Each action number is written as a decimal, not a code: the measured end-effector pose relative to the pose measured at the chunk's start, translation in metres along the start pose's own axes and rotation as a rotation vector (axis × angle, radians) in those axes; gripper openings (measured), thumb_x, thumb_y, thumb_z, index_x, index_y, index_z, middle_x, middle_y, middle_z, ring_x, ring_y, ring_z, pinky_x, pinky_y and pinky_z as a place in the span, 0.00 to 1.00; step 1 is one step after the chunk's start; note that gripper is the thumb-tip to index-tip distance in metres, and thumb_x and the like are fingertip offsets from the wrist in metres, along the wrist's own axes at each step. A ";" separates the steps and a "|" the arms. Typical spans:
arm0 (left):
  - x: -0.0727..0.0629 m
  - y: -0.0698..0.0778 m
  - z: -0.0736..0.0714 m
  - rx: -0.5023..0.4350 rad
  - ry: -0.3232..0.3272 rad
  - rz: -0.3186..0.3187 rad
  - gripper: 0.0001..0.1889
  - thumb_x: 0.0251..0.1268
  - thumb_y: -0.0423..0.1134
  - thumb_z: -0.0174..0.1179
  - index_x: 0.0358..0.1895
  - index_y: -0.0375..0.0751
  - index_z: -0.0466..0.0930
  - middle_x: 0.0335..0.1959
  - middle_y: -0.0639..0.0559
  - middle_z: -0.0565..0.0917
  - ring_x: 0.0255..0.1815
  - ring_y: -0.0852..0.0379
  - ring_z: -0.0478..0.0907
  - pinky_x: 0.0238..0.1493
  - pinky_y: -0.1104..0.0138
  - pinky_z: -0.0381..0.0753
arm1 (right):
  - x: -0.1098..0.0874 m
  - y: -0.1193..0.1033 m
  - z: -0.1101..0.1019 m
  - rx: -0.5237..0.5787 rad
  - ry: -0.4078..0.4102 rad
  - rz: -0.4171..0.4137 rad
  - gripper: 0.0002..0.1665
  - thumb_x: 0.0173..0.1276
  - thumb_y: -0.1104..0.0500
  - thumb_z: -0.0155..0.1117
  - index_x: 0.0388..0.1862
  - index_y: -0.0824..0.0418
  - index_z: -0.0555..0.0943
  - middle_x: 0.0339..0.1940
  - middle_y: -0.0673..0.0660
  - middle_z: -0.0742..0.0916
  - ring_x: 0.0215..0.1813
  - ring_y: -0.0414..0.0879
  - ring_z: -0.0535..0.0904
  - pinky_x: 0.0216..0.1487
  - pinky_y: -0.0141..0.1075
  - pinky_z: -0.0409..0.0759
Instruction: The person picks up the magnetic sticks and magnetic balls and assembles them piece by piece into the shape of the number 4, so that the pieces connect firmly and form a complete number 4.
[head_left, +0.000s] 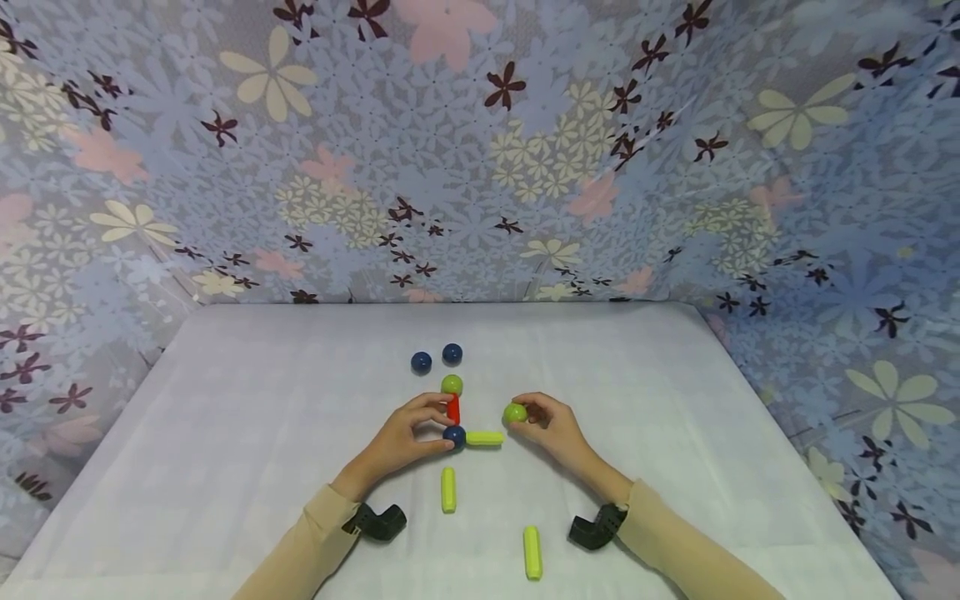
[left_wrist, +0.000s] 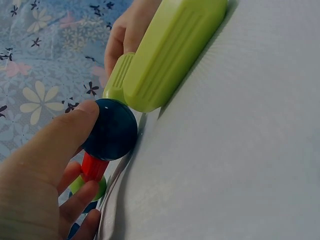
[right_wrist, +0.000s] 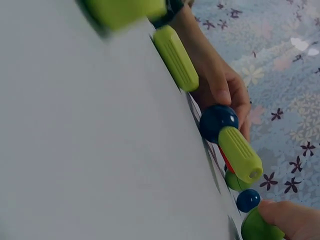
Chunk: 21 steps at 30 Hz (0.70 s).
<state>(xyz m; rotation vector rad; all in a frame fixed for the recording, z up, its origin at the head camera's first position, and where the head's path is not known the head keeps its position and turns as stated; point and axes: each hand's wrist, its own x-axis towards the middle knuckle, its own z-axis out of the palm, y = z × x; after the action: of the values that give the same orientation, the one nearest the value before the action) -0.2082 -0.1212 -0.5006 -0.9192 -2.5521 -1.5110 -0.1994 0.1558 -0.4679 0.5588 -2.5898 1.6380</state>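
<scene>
My left hand (head_left: pixel 408 433) grips a joined piece, its thumb on a dark blue ball (head_left: pixel 454 437) and its other fingers at a red rod (head_left: pixel 453 409). A green ball (head_left: pixel 452 384) sits at the far end of the red rod. From the blue ball a yellow-green rod (head_left: pixel 484 437) sticks out to the right; its free end, with a small round hole, shows in the right wrist view. My right hand (head_left: pixel 553 427) pinches another green ball (head_left: pixel 514 413) between thumb and fingers, just beyond and to the right of that free end.
Two dark blue balls, one on the left (head_left: pixel 422 362) and one on the right (head_left: pixel 452 354), lie behind the joined piece. Nearer the front are two loose yellow-green rods, one close (head_left: pixel 448 489) and one farther right (head_left: pixel 532 552). Flowered cloth (head_left: pixel 465 167) rises behind the white table (head_left: pixel 285 375).
</scene>
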 end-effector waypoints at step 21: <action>0.000 0.000 0.000 -0.003 0.006 0.021 0.12 0.51 0.39 0.72 0.40 0.45 0.84 0.62 0.47 0.76 0.59 0.50 0.76 0.65 0.57 0.73 | -0.010 0.027 0.006 -0.037 -0.024 -0.072 0.21 0.50 0.65 0.76 0.43 0.61 0.80 0.39 0.58 0.85 0.40 0.42 0.77 0.43 0.36 0.79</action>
<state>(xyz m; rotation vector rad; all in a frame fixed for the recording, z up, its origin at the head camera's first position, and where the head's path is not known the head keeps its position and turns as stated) -0.2080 -0.1215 -0.5010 -0.9374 -2.5285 -1.5098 -0.1971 0.1638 -0.4968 0.6658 -2.5787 1.5680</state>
